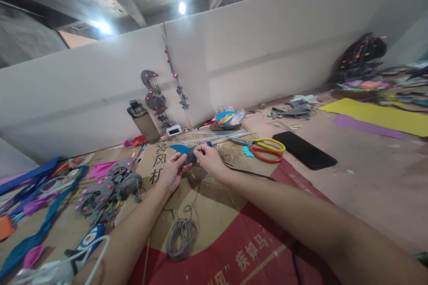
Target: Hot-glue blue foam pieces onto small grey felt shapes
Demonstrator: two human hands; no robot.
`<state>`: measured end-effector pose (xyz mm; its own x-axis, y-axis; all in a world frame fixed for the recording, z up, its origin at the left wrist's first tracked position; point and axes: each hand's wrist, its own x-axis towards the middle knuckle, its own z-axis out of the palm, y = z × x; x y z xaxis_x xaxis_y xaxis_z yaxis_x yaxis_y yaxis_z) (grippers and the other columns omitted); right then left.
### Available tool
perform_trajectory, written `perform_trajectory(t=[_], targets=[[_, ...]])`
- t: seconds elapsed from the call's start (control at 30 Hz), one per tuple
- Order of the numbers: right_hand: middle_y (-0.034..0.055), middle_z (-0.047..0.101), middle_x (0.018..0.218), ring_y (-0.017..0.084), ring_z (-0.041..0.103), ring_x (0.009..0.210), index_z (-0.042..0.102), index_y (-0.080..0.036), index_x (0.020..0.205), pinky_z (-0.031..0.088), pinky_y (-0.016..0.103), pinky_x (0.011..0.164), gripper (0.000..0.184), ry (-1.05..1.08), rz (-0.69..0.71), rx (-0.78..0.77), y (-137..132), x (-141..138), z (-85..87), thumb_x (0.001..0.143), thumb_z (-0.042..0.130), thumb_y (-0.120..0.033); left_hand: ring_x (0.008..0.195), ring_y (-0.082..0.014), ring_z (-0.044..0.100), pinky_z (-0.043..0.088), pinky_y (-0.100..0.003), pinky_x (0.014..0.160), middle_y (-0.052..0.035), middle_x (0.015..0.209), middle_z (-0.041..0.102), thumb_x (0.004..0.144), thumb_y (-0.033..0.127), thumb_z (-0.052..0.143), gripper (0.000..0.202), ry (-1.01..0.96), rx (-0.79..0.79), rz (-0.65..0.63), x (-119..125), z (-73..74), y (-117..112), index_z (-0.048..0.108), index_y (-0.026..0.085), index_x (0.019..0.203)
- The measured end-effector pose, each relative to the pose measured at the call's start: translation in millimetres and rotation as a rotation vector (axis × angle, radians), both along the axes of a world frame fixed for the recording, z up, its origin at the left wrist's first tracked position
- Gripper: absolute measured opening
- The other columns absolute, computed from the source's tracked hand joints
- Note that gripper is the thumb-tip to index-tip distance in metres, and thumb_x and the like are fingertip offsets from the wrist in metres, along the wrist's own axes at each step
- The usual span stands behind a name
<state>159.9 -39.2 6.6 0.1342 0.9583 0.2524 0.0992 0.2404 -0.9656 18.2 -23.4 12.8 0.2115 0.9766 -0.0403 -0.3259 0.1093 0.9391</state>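
Observation:
My left hand (176, 170) is closed around a small dark grey rounded piece (191, 159), its thumb on top. A blue leaf-shaped piece (180, 148) sticks out just above those fingers; whether it is held too is unclear. Close on the right, my right hand (210, 160) pinches at the grey piece's edge, and what lies between its fingertips is too small to make out. Below the hands a coil of grey cord (181, 239) rests on the printed cardboard (214, 213). Red-and-yellow-handled scissors (265, 149) lie to the right of my right hand.
A black phone (304, 150) lies beyond the scissors. Behind the hands stand a bottle (144, 122), a small white clock-like device (174, 131) and a bowl of coloured pieces (229, 120). Grey pieces with pink beads (109, 187) and a blue glue gun-like tool (90, 240) are at left.

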Motion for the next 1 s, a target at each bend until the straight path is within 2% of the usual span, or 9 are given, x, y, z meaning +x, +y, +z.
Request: perform_trajectory(t=[0.3,0.47,0.63,0.73,0.83,0.9,1.0], targets=[[-0.0047,0.046,0.056,0.01,0.04,0.054,0.054,-0.019,0.068,0.033,0.022,0.053,0.015,-0.054,0.011,0.019,-2.8,-4.9,-5.7,0.072,0.047,-0.031,0.048,-0.0061,0.051,0.047,-0.016,0.042,0.003,0.06,0.057,0.057,0.028,0.075,0.025,0.085,0.007,0.056,2.5,-1.4,-2.7,0.057,0.014,0.066],[-0.0034,0.049,0.061,0.01,0.042,0.057,0.055,-0.017,0.069,0.034,0.023,0.056,0.016,-0.069,-0.065,0.012,-3.2,-3.8,-4.8,0.072,0.046,-0.029,0.054,-0.007,0.054,0.05,-0.019,0.051,0.0027,0.064,0.058,0.055,0.029,0.077,0.031,0.026,0.016,0.078,8.7,-5.3,-4.4,0.057,0.014,0.074],[-0.0029,0.049,0.06,0.01,0.042,0.056,0.054,-0.017,0.068,0.034,0.023,0.056,0.014,-0.085,-0.155,0.028,-8.4,-3.9,2.0,0.073,0.045,-0.027,0.064,-0.0093,0.057,0.051,-0.022,0.056,0.0008,0.073,0.057,0.059,0.033,0.074,0.033,0.018,0.143,0.168,13.9,-3.9,-12.1,0.052,0.015,0.076],[-0.0028,0.05,0.059,0.011,0.043,0.055,0.055,-0.017,0.069,0.034,0.023,0.055,0.016,-0.09,-0.2,0.033,-10.0,-2.9,5.1,0.073,0.045,-0.029,0.064,-0.011,0.058,0.05,-0.024,0.056,-0.0022,0.078,0.059,0.067,0.039,0.066,0.03,0.207,0.223,0.181,12.8,-3.3,-15.7,0.055,0.014,0.079],[-0.0031,0.05,0.059,0.011,0.043,0.055,0.056,-0.017,0.07,0.035,0.023,0.055,0.016,-0.085,-0.225,0.035,-9.6,-1.5,5.6,0.073,0.046,-0.029,0.071,-0.0148,0.06,0.049,-0.026,0.06,-0.0052,0.086,0.062,0.071,0.04,0.061,0.028,0.491,0.433,0.236,10.0,-5.5,-17.1,0.06,0.016,0.085],[-0.0031,0.05,0.059,0.01,0.043,0.054,0.057,-0.017,0.069,0.035,0.023,0.055,0.015,-0.088,-0.218,0.037,-9.8,-1.5,5.2,0.073,0.047,-0.028,0.073,-0.0163,0.06,0.048,-0.028,0.064,-0.0065,0.091,0.063,0.07,0.038,0.063,0.029,0.677,0.561,0.244,9.1,-7.8,-17.1,0.061,0.017,0.089],[-0.0025,0.053,0.06,0.01,0.045,0.055,0.057,-0.017,0.069,0.037,0.023,0.056,0.014,-0.097,-0.18,0.051,-11.7,-2.9,4.7,0.073,0.048,-0.028,0.065,-0.0153,0.058,0.047,-0.031,0.065,-0.0075,0.095,0.064,0.065,0.035,0.067,0.036,0.86,0.636,0.225,9.5,-10.2,-16.6,0.06,0.017,0.096]])
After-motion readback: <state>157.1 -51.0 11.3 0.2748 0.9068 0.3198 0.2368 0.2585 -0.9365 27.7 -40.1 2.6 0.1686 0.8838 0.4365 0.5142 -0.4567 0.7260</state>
